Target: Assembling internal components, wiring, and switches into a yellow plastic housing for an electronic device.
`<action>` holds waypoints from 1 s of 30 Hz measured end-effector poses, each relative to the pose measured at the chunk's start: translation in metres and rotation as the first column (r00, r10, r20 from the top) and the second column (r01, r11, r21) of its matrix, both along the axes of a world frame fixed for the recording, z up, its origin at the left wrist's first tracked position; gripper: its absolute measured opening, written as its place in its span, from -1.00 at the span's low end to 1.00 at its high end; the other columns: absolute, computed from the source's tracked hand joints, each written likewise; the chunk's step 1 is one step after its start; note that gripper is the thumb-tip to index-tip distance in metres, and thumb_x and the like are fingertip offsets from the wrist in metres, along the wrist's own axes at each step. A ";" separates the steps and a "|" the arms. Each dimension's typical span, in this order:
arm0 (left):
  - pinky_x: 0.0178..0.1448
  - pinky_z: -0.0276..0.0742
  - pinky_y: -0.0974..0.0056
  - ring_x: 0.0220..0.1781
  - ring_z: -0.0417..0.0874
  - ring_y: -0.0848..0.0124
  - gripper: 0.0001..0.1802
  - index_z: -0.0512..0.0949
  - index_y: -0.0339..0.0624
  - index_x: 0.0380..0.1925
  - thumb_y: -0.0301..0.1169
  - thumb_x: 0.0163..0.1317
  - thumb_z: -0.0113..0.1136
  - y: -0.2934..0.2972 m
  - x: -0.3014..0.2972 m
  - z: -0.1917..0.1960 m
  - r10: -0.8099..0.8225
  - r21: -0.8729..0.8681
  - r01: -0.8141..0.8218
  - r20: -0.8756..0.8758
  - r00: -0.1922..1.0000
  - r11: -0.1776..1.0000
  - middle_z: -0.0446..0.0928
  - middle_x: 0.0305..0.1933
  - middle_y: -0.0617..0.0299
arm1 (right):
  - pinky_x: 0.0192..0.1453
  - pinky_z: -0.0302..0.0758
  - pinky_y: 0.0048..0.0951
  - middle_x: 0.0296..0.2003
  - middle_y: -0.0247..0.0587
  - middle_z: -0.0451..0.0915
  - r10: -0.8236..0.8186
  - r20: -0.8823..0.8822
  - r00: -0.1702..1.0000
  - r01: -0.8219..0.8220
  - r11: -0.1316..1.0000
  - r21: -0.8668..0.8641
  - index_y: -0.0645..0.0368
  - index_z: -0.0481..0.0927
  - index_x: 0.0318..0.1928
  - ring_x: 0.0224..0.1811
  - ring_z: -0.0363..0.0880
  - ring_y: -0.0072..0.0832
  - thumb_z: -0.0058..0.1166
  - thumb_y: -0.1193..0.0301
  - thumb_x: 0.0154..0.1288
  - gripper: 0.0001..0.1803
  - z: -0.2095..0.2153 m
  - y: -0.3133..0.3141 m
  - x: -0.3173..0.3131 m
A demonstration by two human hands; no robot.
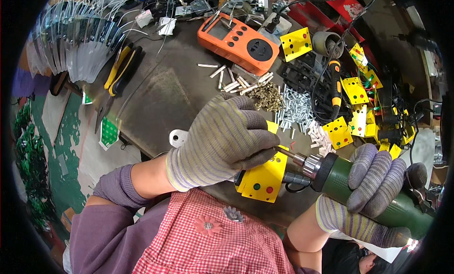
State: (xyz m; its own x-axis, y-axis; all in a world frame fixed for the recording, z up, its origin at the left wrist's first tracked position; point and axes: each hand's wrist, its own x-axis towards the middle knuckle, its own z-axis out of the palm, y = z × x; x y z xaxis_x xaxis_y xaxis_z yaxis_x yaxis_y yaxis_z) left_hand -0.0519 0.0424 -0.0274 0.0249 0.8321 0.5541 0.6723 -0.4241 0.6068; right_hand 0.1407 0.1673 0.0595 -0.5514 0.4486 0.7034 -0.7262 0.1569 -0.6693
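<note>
My right hand (378, 186), in a striped knit glove, is wrapped round a green power screwdriver (335, 173) that lies almost level. Its thin bit (285, 152) points left, to the fingertips of my left hand (222, 139). That hand, gloved too, is closed at the bit's tip; what it pinches there is hidden. Just below the bit is a yellow plate (259, 183) with a green and a red round part, partly covered by my left hand. A small black part (297, 178) with a cable loop sits at the plate's right edge.
Beyond my hands lie silver screws (294, 108), brass-coloured pieces (267, 96), white sticks (243, 84) and an orange device (236, 44) with a screen. Yellow plates (354, 90) and a soldering iron (336, 82) are at right. Yellow-handled pliers (120, 68) hang over the left edge.
</note>
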 end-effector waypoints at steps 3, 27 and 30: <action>-0.22 0.52 0.15 -0.33 0.63 0.24 -0.72 0.72 -0.12 -0.37 -0.27 -0.08 0.52 0.003 0.003 -0.002 -0.037 0.040 0.034 0.060 0.998 0.999 0.59 -0.42 0.25 | -0.46 0.62 -0.28 -0.78 -0.16 0.50 0.054 -0.028 0.998 -0.054 0.999 -0.003 0.37 0.48 0.15 -0.75 0.56 -0.32 -0.18 0.17 0.56 -0.52 0.001 0.002 0.003; 0.15 0.48 -0.02 0.20 0.53 0.08 -0.32 0.67 0.07 -0.02 0.12 -0.16 0.48 -0.024 0.034 -0.015 -0.131 -0.257 0.096 -0.121 0.984 0.962 0.54 0.18 0.15 | -0.35 0.51 -0.53 -0.55 -0.40 0.60 -0.160 0.142 0.977 0.136 0.977 0.164 0.36 0.34 0.35 -0.56 0.61 -0.57 0.21 -0.25 0.22 0.00 -0.017 -0.001 0.024; 0.15 0.48 0.00 0.21 0.53 0.10 -0.31 0.67 0.06 -0.01 0.11 -0.16 0.49 -0.025 0.035 -0.019 -0.097 -0.226 0.079 -0.069 0.993 0.971 0.52 0.20 0.16 | -0.40 0.50 -0.50 -0.58 -0.39 0.58 -0.184 0.142 0.973 0.158 0.972 0.176 0.36 0.33 0.35 -0.59 0.61 -0.54 0.21 -0.27 0.20 0.03 -0.020 -0.008 0.020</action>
